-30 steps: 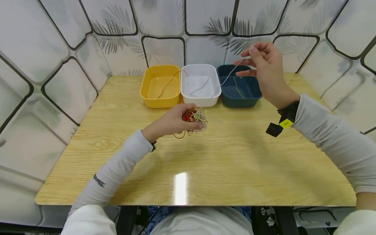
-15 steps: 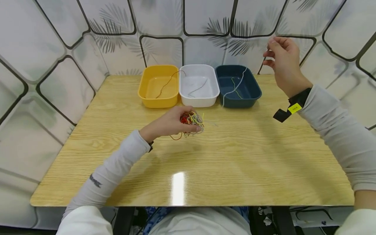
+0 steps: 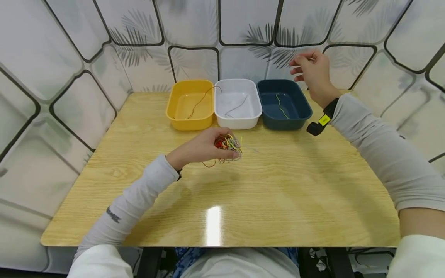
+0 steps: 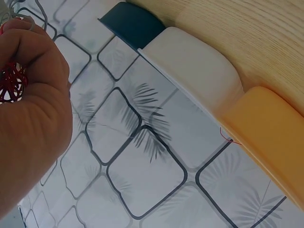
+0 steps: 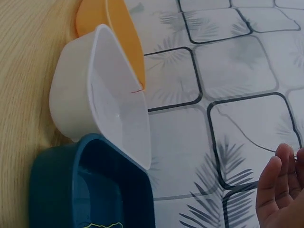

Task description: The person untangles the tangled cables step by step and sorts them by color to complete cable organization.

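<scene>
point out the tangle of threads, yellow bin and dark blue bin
Tangle of threads (image 3: 232, 144), head view, visible middle
Yellow bin (image 4: 273, 127), left wrist view, outer wall
Dark blue bin (image 5: 51, 187), right wrist view, outer wall

Curled fingers (image 4: 35, 45) hold tangled red thread (image 4: 11, 83), apart from the orange bin (image 4: 266, 126)

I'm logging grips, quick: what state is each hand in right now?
Left hand: closed, holding a tangle of coloured threads.
Right hand: pinching a thin grey thread.

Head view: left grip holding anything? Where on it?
Yes: the left grip holds the tangle of coloured threads by its left side; the right side sticks out.
</scene>
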The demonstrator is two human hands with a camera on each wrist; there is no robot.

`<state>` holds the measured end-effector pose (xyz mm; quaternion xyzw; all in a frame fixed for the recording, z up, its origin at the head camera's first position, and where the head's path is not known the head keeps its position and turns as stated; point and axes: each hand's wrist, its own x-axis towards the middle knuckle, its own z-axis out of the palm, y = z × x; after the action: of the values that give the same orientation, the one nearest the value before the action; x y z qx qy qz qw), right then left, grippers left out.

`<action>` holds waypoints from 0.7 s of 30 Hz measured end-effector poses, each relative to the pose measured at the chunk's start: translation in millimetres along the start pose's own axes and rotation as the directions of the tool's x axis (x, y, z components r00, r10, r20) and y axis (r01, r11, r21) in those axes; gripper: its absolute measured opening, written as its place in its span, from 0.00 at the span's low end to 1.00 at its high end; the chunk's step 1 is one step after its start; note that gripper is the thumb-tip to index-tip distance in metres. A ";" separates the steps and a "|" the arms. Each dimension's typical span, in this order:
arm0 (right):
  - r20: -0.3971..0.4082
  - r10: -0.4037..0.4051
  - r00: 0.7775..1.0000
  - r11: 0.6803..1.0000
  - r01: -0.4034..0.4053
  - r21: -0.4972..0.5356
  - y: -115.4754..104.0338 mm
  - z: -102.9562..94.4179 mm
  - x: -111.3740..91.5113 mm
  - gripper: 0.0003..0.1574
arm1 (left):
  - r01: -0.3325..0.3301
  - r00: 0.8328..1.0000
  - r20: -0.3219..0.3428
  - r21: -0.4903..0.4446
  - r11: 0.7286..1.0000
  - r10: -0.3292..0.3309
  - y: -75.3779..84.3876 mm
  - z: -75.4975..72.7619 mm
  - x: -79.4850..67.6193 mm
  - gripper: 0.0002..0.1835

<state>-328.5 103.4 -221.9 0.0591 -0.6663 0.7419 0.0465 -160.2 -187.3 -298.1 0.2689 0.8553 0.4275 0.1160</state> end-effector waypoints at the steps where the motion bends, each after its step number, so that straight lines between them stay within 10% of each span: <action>1: 0.006 0.004 1.000 0.999 -0.004 -0.035 6.5 2.7 1.1 0.15 | -0.005 1.000 0.000 0.002 1.000 0.005 -0.2 0.3 0.0 0.22; 11: 0.097 0.106 0.990 0.938 -0.067 -0.339 59.8 26.2 -0.9 0.13 | -0.028 1.000 0.008 0.009 1.000 0.028 -3.1 4.2 0.2 0.19; 21: 0.240 0.177 0.955 0.774 0.016 -0.633 96.3 46.2 -3.7 0.19 | -0.012 1.000 0.014 0.033 0.999 0.012 -3.5 1.9 0.1 0.21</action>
<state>-337.8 47.1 -312.3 0.1178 -0.8767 0.4619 -0.0654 -160.7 -187.7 -302.0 0.2788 0.8598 0.4120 0.1147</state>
